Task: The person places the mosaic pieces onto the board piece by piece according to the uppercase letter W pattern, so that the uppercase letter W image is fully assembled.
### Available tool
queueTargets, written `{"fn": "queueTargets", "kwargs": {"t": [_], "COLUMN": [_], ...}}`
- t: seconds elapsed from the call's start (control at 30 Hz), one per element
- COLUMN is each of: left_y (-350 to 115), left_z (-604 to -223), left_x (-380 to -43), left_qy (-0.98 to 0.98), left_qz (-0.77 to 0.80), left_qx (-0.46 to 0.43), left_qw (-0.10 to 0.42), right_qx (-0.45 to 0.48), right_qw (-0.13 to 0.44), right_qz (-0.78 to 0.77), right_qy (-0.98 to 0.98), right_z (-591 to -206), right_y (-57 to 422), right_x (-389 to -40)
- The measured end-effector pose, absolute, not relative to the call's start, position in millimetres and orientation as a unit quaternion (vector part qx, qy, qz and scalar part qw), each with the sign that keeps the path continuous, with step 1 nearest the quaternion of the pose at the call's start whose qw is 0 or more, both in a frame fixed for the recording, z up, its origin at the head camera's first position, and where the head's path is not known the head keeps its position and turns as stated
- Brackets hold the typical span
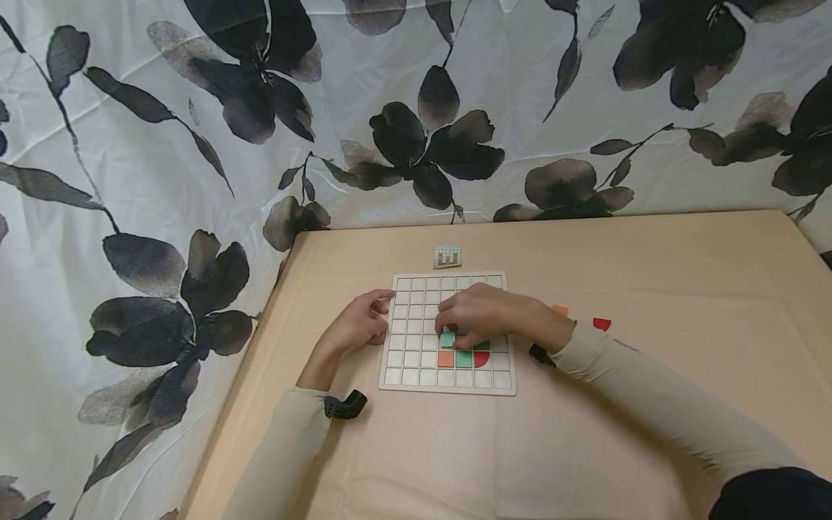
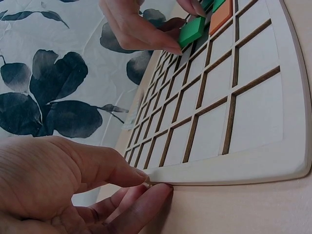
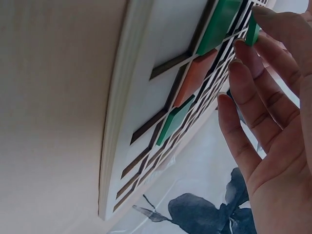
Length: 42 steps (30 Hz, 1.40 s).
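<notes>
A pale grid board (image 1: 412, 379) with square cells lies on the table. My left hand (image 1: 357, 320) grips its left edge, thumb and fingertips together at the rim in the left wrist view. Over the board's middle is my right hand (image 1: 484, 310), its thumb and finger pinching a thin green tile (image 3: 252, 31). Another green tile (image 3: 175, 119) is beside the orange tile (image 1: 445, 359) in the right wrist view. To the right of the orange tile sit a green tile (image 1: 463, 359) and a red rounded piece (image 1: 481, 358). A darker green piece (image 1: 482, 345) is partly hidden by my right hand.
Behind the board lies a small patterned card (image 1: 447, 256). Loose on the right are an orange piece (image 1: 560, 310), partly behind the right wrist, and a red piece (image 1: 601, 323). A floral curtain (image 1: 364, 65) hangs along the far and left sides of the table (image 1: 585, 448).
</notes>
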<state>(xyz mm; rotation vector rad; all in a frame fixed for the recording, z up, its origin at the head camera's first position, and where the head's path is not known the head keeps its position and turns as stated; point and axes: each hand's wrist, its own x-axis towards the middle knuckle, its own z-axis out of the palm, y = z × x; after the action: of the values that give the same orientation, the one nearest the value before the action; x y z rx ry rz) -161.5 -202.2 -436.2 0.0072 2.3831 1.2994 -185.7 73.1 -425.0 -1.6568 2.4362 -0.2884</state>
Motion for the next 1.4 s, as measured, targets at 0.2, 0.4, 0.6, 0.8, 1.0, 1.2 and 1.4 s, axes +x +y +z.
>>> {"fn": "queueTargets", "kwargs": {"t": [0.2,0.4,0.6,0.8,1.0,1.2,1.4], "left_y": [-201.3,-200.8,-200.8,-200.9,-201.5,-201.5,-201.9], "left_z": [-436.2,-436.2,-435.6,-434.9,-434.1,-434.4,-436.0], "left_x": [-161.2,-161.3,-160.5,-160.7,-161.5,-161.8,-161.6], "left_qy": [0.859,0.858,0.856,0.852,0.855,0.853,0.854], "left_qz": [0.466,0.469,0.474,0.478,0.475,0.477,0.474], "left_qx": [-0.002,-0.002,0.002,0.001,0.007,0.005,0.004], "left_qw": [0.211,0.210,0.209,0.213,0.211,0.213,0.213], "right_qx": [-0.562,-0.564,-0.566,-0.565,-0.570,-0.565,-0.554], "right_qw": [0.084,0.085,0.080,0.072,0.068,0.070,0.071], "right_qz": [-0.093,-0.086,-0.083,-0.081,-0.088,-0.105,-0.112], "right_qy": [0.818,0.817,0.817,0.818,0.814,0.815,0.822], "right_z": [-427.2,-427.6,-426.3,-426.1,-427.0,-428.2,-428.0], "right_y": [71.0,70.3,70.7,71.4,73.0,81.0,94.2], "right_x": [-184.6,-183.6,-182.2,-182.4,-184.5,-185.7,-185.1]}}
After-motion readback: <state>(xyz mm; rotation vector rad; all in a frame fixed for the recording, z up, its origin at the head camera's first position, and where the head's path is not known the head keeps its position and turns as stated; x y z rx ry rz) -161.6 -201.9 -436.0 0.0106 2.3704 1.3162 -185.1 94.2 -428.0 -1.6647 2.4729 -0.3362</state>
